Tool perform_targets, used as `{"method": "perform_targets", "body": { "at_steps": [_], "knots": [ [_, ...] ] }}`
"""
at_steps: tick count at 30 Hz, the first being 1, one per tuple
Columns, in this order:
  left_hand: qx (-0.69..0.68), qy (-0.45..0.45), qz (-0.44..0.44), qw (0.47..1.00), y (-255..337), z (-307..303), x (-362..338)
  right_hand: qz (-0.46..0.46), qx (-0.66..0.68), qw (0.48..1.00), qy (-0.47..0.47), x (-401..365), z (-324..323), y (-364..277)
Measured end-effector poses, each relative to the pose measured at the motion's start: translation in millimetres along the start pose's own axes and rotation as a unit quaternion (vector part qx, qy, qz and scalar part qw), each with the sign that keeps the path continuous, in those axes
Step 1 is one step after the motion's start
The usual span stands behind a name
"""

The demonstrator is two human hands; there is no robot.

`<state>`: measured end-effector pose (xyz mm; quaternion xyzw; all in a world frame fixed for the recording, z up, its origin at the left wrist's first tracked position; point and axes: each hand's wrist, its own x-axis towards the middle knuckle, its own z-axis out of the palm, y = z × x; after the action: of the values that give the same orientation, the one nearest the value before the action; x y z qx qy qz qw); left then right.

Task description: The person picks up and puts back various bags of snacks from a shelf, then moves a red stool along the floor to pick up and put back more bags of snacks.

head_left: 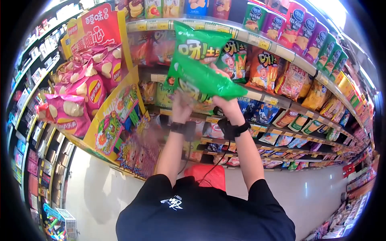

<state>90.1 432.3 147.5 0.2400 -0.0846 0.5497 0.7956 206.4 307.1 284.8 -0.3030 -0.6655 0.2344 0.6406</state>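
Two green chip bags with white lettering are in my hands in front of the shelf. One green chip bag (199, 42) stands upright behind; the other green chip bag (205, 78) lies tilted across its front, nearer to me. My left hand (182, 105) is closed at the lower left side of the bags and is a little blurred. My right hand (226, 105) grips the front bag from its lower right, with some fingers showing between the two bags. Both wrists wear black bands. Which fingers press on which bag is partly hidden.
Shelves of snack bags (263, 70) curve off to the right, with chip cans (295, 24) above. At left stands a yellow display box (116, 104) full of pink chip bags (94, 88). A red stool-like object (207, 174) is below my arms.
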Motion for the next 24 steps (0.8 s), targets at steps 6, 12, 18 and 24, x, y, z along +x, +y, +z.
{"method": "perform_targets", "body": {
  "at_steps": [6,12,18,24],
  "knots": [
    [-0.051,0.026,-0.028,0.998,-11.0,-17.9,9.8,0.135,0.065,0.985,0.087,10.2,-8.7,18.3],
    [-0.080,0.029,-0.085,0.993,4.2,12.6,7.0,0.116,0.062,0.982,0.137,20.6,-14.2,37.2],
    [-0.055,-0.012,-0.084,0.995,15.9,50.2,55.8,0.205,0.130,0.955,0.173,71.8,-25.3,18.8],
    [-0.082,0.020,-0.103,0.991,10.5,60.5,115.5,0.054,0.077,0.993,0.069,96.4,-56.4,35.6]
  ]
}}
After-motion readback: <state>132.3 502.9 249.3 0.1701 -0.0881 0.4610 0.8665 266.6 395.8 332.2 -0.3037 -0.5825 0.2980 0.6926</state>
